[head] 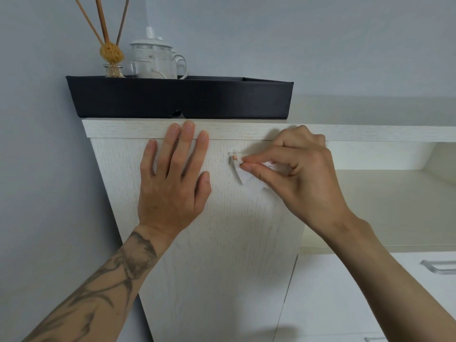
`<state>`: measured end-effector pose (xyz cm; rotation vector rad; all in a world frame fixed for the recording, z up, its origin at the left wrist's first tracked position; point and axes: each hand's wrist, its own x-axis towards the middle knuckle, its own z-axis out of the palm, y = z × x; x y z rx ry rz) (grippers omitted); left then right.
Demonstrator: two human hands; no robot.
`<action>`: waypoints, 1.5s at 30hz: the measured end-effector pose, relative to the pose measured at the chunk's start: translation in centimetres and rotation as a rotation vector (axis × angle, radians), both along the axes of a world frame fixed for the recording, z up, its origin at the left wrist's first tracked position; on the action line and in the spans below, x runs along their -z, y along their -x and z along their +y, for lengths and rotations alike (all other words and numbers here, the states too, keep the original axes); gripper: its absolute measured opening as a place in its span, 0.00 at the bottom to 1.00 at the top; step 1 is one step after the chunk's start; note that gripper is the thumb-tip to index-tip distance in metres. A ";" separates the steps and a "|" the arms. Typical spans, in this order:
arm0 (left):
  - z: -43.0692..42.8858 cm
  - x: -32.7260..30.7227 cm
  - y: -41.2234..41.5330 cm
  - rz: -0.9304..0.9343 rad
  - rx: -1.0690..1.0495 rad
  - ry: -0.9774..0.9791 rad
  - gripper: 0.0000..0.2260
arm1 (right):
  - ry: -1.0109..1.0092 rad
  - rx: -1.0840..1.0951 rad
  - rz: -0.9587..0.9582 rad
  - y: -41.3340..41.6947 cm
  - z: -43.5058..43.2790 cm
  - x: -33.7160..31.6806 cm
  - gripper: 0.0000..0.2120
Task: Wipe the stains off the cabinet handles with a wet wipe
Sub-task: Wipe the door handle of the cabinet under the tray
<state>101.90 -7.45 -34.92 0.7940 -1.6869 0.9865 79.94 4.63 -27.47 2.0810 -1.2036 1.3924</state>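
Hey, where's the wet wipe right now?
In the head view, the wet wipe is pinched in the right hand, pressed against the door handle near the cabinet door's top right, just right of the flat left hand.

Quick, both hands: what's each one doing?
Left hand: open, flat on the cabinet door.
Right hand: pinching the wet wipe at the handle.

Left hand (172,183): laid flat, fingers spread, forearm tattooed.
Right hand (296,174): thumb and forefinger pinched together (other fingers curled), wrist bent.
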 end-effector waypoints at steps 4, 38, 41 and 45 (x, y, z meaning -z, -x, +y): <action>0.0 0.0 0.0 0.001 0.008 0.003 0.30 | 0.016 0.064 -0.021 0.9 0.5 0.4 0.04; -0.3 0.2 -0.2 -0.011 0.001 0.005 0.31 | 0.081 0.349 0.021 -4.9 0.4 0.6 0.03; -0.2 0.2 -0.2 -0.009 -0.001 0.006 0.31 | 0.100 0.323 0.009 -5.1 0.3 0.7 0.02; -0.2 0.1 -0.2 -0.009 0.004 -0.006 0.31 | 0.178 0.250 -0.013 -2.9 0.9 1.6 0.02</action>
